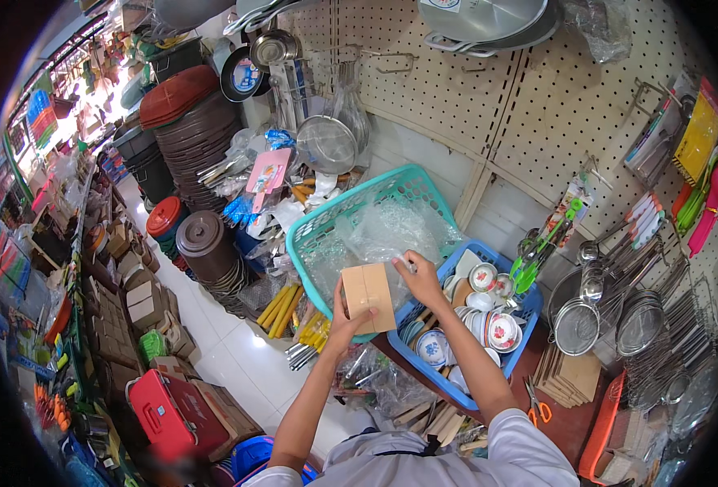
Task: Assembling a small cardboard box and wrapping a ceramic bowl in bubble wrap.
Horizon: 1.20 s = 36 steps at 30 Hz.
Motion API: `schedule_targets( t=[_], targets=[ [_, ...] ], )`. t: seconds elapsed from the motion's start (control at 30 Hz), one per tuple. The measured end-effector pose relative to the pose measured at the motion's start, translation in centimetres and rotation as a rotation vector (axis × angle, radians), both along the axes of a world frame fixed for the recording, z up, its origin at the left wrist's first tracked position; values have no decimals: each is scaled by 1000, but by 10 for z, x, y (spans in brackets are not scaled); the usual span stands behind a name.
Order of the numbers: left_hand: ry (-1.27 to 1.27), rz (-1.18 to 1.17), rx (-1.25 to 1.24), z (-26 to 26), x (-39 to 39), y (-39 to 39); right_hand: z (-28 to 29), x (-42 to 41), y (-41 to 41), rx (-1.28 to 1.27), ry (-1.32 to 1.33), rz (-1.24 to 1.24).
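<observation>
My left hand (pixel 345 322) grips a small brown cardboard box (pixel 368 297), thumb across its lower face and fingers along its left side. The box is above the near edge of a teal plastic basket (pixel 311 228). Inside that basket lies crumpled clear plastic wrap (pixel 389 228). My right hand (pixel 421 280) is just right of the box, fingertips pinching part of the clear wrap. Below my right forearm stands a blue plastic basket (pixel 532 316). It holds several ceramic bowls (pixel 505 332) and small cups, some with floral patterns.
Orange-handled scissors (pixel 538 405) and stacked wooden boards (pixel 569 377) lie on a brown surface at right. Wire strainers (pixel 577 327) hang from the pegboard (pixel 438 91). Stacked brown basins (pixel 194 140) stand at left, beside the tiled aisle (pixel 237 359). A red case (pixel 179 414) sits lower left.
</observation>
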<state>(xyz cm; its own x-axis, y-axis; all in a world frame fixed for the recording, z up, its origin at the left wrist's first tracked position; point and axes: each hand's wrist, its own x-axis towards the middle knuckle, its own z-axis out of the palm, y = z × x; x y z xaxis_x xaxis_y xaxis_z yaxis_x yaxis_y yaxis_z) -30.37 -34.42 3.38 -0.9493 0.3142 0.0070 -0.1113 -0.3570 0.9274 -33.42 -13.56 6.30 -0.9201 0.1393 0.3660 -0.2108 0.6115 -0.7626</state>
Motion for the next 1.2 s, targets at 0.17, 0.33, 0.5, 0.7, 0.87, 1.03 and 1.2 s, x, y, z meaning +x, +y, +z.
schedule_targets(
  t=[0.17,0.33,0.5,0.7,0.87,1.03,1.2],
  targets=[
    [6,-5,14,0,2,-3,-3,4,3,-168,-109,58],
    [-22,-14,21,8,9,-4,4,8,5,-671,-147,105],
    [5,-13,45,3,11,-6,14,10,8,-733,-42,78],
    [-49,-59,32,4,22,-9,12,18,18,-797,-89,164],
    [-45,-75,94,-3,29,-12,16,47,20,-745,-210,133],
    [-67,-112,141,-2,49,-7,7,78,32,-619,-239,157],
    [-170,-191,211,-6,75,0,7,117,34,-682,-151,162]
  ],
)
